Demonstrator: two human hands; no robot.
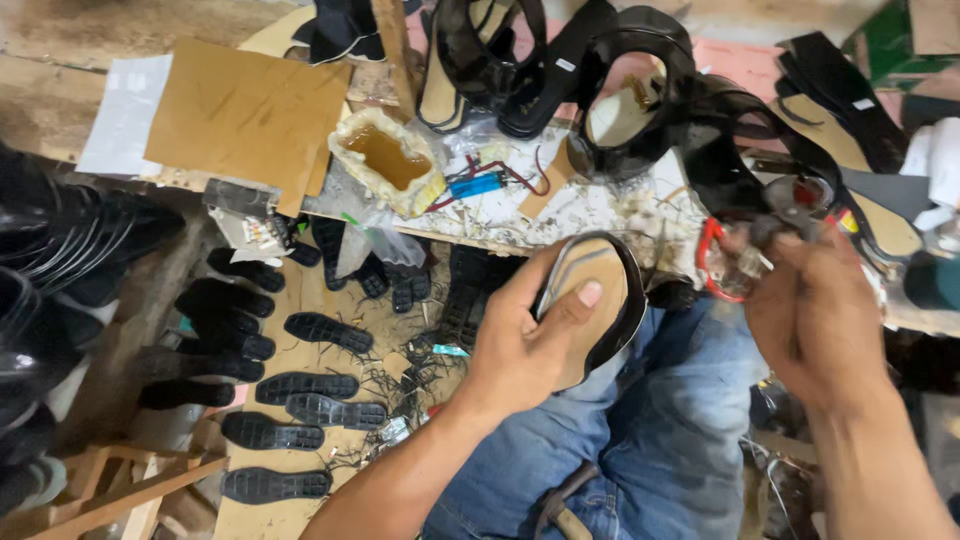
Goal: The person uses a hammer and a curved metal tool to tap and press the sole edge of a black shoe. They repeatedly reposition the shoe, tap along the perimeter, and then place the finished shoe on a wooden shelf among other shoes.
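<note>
Your left hand (525,345): fingers wrapped around a tan insole with black edging (590,300), thumb pressed on its face, long axis running up and away from your lap toward the table (590,215). Your right hand (815,320): closed around a blurred red-handled tool (722,262), just right of the insole's tip, apart from it. Beyond: glue tub (388,158), black sandals (640,90). On the floor, left: black outsoles (305,385).

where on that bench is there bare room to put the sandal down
Little. The freest patch is the brown card sheet at the bench's left end, beside the glue tub. A narrow scrap-strewn strip runs from the blue tool to the bench's front edge. The back, with black sandals, is crowded. The left hand holds the sandal.
</note>
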